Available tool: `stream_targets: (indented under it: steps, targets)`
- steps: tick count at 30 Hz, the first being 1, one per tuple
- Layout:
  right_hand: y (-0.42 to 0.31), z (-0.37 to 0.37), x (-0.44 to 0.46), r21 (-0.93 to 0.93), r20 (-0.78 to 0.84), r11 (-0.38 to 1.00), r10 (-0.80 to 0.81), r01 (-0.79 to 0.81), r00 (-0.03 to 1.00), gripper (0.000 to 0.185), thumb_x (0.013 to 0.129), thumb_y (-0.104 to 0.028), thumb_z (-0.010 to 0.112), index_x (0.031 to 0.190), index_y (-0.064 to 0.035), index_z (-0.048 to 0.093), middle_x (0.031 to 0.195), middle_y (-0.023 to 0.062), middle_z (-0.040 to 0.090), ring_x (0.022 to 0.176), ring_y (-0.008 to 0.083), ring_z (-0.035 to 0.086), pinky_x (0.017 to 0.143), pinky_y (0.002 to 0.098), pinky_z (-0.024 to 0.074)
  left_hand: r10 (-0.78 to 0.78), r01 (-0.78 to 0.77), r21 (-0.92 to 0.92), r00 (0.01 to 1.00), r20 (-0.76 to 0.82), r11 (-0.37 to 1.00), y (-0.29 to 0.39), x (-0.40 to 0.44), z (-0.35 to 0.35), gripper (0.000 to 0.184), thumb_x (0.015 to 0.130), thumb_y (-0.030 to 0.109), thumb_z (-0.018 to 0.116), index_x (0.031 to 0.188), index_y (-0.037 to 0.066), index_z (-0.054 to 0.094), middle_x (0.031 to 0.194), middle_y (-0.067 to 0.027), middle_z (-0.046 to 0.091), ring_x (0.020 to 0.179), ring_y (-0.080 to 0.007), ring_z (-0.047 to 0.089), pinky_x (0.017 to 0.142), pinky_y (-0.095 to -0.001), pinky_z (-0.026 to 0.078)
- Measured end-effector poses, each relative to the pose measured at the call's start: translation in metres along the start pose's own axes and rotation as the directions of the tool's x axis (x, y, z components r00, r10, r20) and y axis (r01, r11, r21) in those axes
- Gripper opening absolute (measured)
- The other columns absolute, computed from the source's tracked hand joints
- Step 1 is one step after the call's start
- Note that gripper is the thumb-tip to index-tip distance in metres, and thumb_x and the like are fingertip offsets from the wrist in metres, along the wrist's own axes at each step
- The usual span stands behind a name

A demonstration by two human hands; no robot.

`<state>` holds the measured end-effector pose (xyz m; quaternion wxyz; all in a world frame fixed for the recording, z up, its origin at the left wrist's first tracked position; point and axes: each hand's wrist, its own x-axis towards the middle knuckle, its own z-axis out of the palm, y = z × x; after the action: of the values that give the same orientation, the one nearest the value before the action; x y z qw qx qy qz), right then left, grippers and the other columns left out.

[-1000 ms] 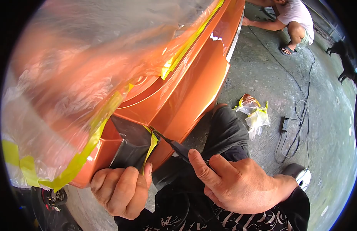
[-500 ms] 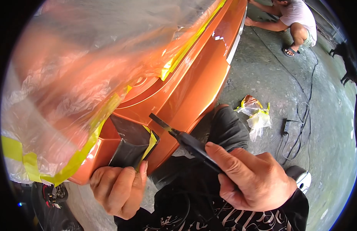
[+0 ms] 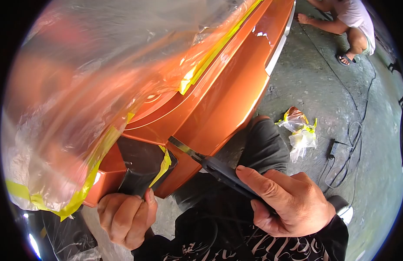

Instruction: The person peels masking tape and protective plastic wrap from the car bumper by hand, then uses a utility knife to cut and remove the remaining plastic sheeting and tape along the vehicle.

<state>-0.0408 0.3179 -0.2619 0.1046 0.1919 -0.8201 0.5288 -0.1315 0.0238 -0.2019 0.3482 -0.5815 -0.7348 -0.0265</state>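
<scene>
My right hand (image 3: 293, 202) grips a black utility knife (image 3: 225, 173), its index finger stretched along the handle. The blade's tip is close to the edge of the orange car panel (image 3: 223, 108); I cannot tell whether it touches. My left hand (image 3: 126, 216) is closed, thumb against fingers, pinching the lower end of a yellow tape strip (image 3: 163, 167). That strip runs up across a dark recess (image 3: 142, 163) in the orange bodywork, its upper end at the recess's top edge.
Clear plastic film (image 3: 101, 82), edged with yellow tape (image 3: 89, 182), covers the bodywork at left. Crumpled film and tape (image 3: 302, 135) lie on the concrete floor. A black cable (image 3: 356, 139) with a plug block (image 3: 333, 150) runs at right. Another person (image 3: 356, 26) squats at top right.
The tape strip now stands further off the recess, pulled by my left hand, which shifted slightly left and down. The knife blade has come lower toward the panel edge. The view shifted a little.
</scene>
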Motion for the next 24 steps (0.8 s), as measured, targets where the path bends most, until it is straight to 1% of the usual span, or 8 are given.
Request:
stream_targets:
  steps: [2,5,7,8,11,13,19,24]
  targets:
    - [0.003,-0.003,0.001,0.014,0.0,1.0,-0.004,0.004,1.0,0.064,0.074,0.004,0.064,0.136,0.0057,0.053,0.07,0.0091,0.058,0.047,0.0251,0.057,0.044,0.0346,0.047,-0.004,0.005,0.016,0.998,-0.056,1.0,0.001,-0.002,0.002,0.022,0.065,-0.013,0.08,0.072,-0.003,0.062,0.077,-0.0124,0.059,0.054,-0.024,0.056,0.047,-0.0334,0.042]
    - [0.007,-0.007,0.003,0.007,0.005,1.0,-0.012,0.012,1.0,0.064,0.072,0.004,0.065,0.135,0.0058,0.055,0.069,0.0089,0.058,0.047,0.0248,0.057,0.044,0.0343,0.0465,-0.004,0.004,0.004,1.0,-0.03,1.0,-0.001,-0.002,0.001,0.022,0.064,-0.013,0.079,0.072,-0.003,0.062,0.075,-0.012,0.058,0.053,-0.024,0.056,0.046,-0.0332,0.041]
    - [0.01,-0.012,0.003,-0.01,0.108,1.0,-0.018,0.019,0.994,0.078,0.071,0.003,0.068,0.145,0.0075,0.043,0.075,0.0037,0.055,0.056,0.0177,0.062,0.051,0.0315,0.0533,-0.014,0.014,-0.004,1.0,-0.004,1.0,0.001,0.0,-0.002,0.022,0.064,-0.014,0.079,0.072,-0.003,0.062,0.075,-0.0117,0.058,0.053,-0.0237,0.055,0.046,-0.0332,0.04]
    - [0.01,-0.013,0.004,-0.007,0.108,1.0,-0.021,0.021,0.994,0.078,0.071,0.003,0.068,0.145,0.0075,0.043,0.075,0.0037,0.055,0.056,0.0177,0.062,0.051,0.0315,0.0533,-0.021,0.021,-0.014,1.0,0.018,1.0,0.001,0.002,-0.003,0.021,0.064,-0.014,0.078,0.071,-0.003,0.061,0.074,-0.0113,0.057,0.052,-0.0234,0.055,0.045,-0.0332,0.04]
    - [0.01,-0.013,0.004,-0.008,0.093,1.0,-0.007,0.008,0.996,0.077,0.072,0.003,0.067,0.145,0.0057,0.044,0.074,0.003,0.055,0.056,0.0177,0.062,0.052,0.0316,0.0534,0.007,-0.007,-0.029,1.0,0.005,1.0,-0.001,0.001,-0.003,0.022,0.064,-0.015,0.077,0.07,-0.003,0.061,0.074,-0.0107,0.057,0.052,-0.0229,0.055,0.044,-0.0331,0.039]
    - [0.011,-0.011,0.004,0.056,-0.011,0.998,0.026,-0.026,1.0,0.062,0.071,0.005,0.063,0.132,0.0061,0.057,0.07,0.0095,0.06,0.049,0.0256,0.059,0.045,0.0339,0.0479,0.003,-0.004,-0.03,1.0,-0.002,1.0,-0.001,0.0,-0.002,0.022,0.064,-0.015,0.077,0.07,-0.002,0.06,0.073,-0.0104,0.057,0.051,-0.0227,0.055,0.044,-0.0331,0.039]
    - [0.016,-0.016,0.01,0.005,0.05,1.0,-0.027,0.027,0.998,0.061,0.069,0.005,0.063,0.131,0.0068,0.058,0.071,0.0107,0.061,0.05,0.0257,0.061,0.046,0.0339,0.0481,-0.018,0.017,-0.044,1.0,-0.005,0.999,0.001,0.0,-0.002,0.021,0.064,-0.015,0.075,0.069,-0.001,0.06,0.073,-0.0094,0.057,0.051,-0.0226,0.055,0.044,-0.0336,0.038]
    - [0.029,-0.021,0.014,0.05,0.029,0.997,-0.056,0.054,0.998,0.06,0.069,0.006,0.062,0.129,0.0079,0.058,0.071,0.0111,0.061,0.05,0.0252,0.061,0.046,0.0334,0.048,-0.011,0.011,-0.001,0.999,0.031,1.0,0.003,-0.002,-0.003,0.024,0.067,-0.012,0.073,0.067,0.002,0.055,0.07,-0.0072,0.053,0.049,-0.0211,0.052,0.042,-0.0319,0.037]
